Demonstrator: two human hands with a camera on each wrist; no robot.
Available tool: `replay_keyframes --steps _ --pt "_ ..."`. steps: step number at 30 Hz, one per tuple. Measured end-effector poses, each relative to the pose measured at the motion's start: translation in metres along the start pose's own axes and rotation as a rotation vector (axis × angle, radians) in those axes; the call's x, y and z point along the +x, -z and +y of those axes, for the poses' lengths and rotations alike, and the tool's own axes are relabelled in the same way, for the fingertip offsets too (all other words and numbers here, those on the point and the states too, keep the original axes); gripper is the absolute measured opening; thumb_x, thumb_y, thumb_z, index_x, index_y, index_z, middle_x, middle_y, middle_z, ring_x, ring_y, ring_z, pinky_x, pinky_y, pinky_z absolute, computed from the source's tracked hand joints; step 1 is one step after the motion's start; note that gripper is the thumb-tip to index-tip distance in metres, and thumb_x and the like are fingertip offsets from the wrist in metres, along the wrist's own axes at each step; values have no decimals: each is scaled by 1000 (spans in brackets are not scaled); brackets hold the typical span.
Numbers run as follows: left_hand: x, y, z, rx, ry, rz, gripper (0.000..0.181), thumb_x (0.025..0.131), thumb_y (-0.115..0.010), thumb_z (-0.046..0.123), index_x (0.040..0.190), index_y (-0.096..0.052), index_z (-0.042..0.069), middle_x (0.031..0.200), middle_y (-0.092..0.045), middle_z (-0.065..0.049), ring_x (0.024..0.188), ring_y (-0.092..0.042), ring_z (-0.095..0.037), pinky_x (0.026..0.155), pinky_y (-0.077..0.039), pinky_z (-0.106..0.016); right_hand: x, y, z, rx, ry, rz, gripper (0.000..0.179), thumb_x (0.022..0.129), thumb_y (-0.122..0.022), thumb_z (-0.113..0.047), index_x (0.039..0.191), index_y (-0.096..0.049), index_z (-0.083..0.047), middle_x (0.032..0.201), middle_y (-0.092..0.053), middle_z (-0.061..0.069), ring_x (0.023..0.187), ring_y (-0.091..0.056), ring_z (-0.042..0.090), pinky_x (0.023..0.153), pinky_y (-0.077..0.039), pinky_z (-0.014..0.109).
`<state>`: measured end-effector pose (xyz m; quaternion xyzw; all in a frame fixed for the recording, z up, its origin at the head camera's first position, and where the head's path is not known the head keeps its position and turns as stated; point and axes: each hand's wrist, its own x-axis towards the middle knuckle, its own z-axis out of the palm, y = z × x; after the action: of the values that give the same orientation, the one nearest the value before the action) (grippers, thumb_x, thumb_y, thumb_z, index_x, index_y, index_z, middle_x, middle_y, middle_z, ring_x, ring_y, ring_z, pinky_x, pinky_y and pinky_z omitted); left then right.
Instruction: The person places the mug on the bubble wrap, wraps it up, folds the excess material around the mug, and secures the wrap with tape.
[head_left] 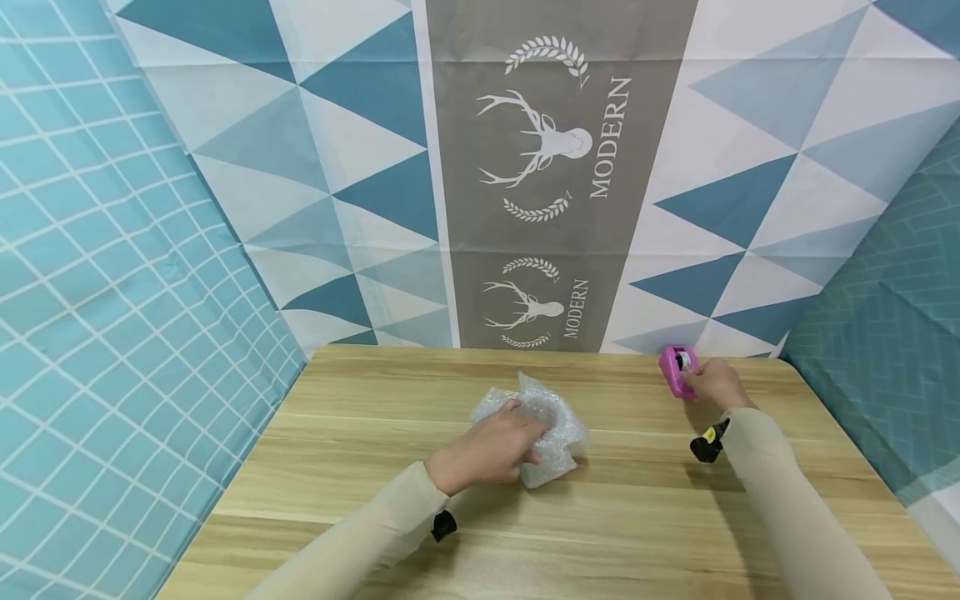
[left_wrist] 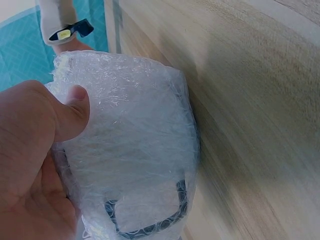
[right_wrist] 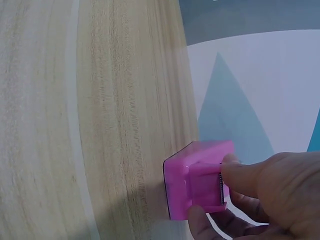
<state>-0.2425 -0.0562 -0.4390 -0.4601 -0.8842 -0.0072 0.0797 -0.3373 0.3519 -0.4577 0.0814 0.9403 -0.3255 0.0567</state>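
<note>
A bundle of clear bubble wrap (head_left: 561, 446) sits around the middle of the wooden table. In the left wrist view, a dark curved outline shows through the wrapped bundle (left_wrist: 132, 125); what lies inside cannot be made out. My left hand (head_left: 487, 446) grips the bundle's side, its thumb lying over the wrap. At the far right of the table stands a pink tape dispenser (head_left: 671, 379) with a tape roll in it. My right hand (head_left: 720, 385) pinches the dispenser's serrated cutter end, as the right wrist view shows; whether it holds a tape end cannot be seen.
The wooden table (head_left: 360, 450) runs back to a patterned cloth wall (head_left: 360, 167), close behind the tape dispenser. Blue cloth sheets (head_left: 112, 333) border the table on both sides. A dark wrist camera (head_left: 708, 443) is strapped at the right cuff.
</note>
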Motion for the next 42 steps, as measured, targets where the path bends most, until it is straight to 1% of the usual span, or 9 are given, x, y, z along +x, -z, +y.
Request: replay_keyframes --steps 7,11,15,21,24,27,32,37,42 --pt "-1 0 0 2 -1 -2 44 97 -70 29 134 -61 7 140 -65 -6 131 -60 -19 120 -39 -46 1 -2 -2 23 1 13 32 102 -58 -20 90 -65 8 86 -66 18 78 -54 22 65 -45 27" --pt "0 0 0 1 -2 -2 45 98 -69 29 135 -61 6 140 -65 -6 131 -61 -20 120 -39 -46 0 0 -2 10 -11 -4 39 103 -55 -27 86 -65 7 84 -67 16 74 -52 21 63 -42 28" --pt "0 -1 -1 2 5 -10 45 98 -69 30 136 -60 6 141 -64 -6 133 -59 -20 120 -38 -46 -2 2 -1 -11 -25 -28 50 107 -42 -35 84 -63 4 78 -61 11 73 -50 21 63 -40 30" --pt "0 -1 -1 6 5 -8 45 98 -68 30 136 -60 7 142 -64 -6 134 -59 -19 120 -38 -46 -2 2 -1 -23 -29 -38 48 109 -37 -31 75 -57 -3 72 -53 7 71 -50 21 65 -40 31" --pt "0 -1 0 10 1 -2 45 98 -68 30 136 -60 7 142 -64 -6 133 -59 -20 120 -38 -47 -1 2 0 54 -47 -60 50 110 -36 -30 81 -61 1 70 -59 5 68 -55 17 63 -46 30" --pt "-1 0 0 13 0 0 46 98 -68 30 137 -60 6 142 -64 -7 134 -59 -20 120 -38 -46 0 1 1 169 -77 -82 51 111 -35 -30 96 -64 9 69 -64 3 63 -60 13 60 -53 28" --pt "0 0 0 5 5 -11 46 99 -68 30 137 -60 6 143 -63 -7 134 -59 -20 121 -38 -46 -1 2 1 339 -122 -95 52 112 -35 -27 120 -56 20 71 -68 4 64 -65 12 60 -58 26" --pt "1 0 0 -4 9 -19 46 99 -68 31 137 -60 6 143 -63 -6 135 -58 -20 121 -37 -47 -4 1 0 419 -139 -96 54 112 -36 -26 128 -49 23 74 -67 5 66 -66 11 64 -59 26" --pt "1 -1 0 1 9 -12 45 98 -68 30 136 -61 7 142 -64 -6 134 -59 -20 121 -38 -46 -6 1 -1 462 -126 -106 55 112 -35 -26 127 -48 25 72 -68 5 65 -68 10 65 -61 26"
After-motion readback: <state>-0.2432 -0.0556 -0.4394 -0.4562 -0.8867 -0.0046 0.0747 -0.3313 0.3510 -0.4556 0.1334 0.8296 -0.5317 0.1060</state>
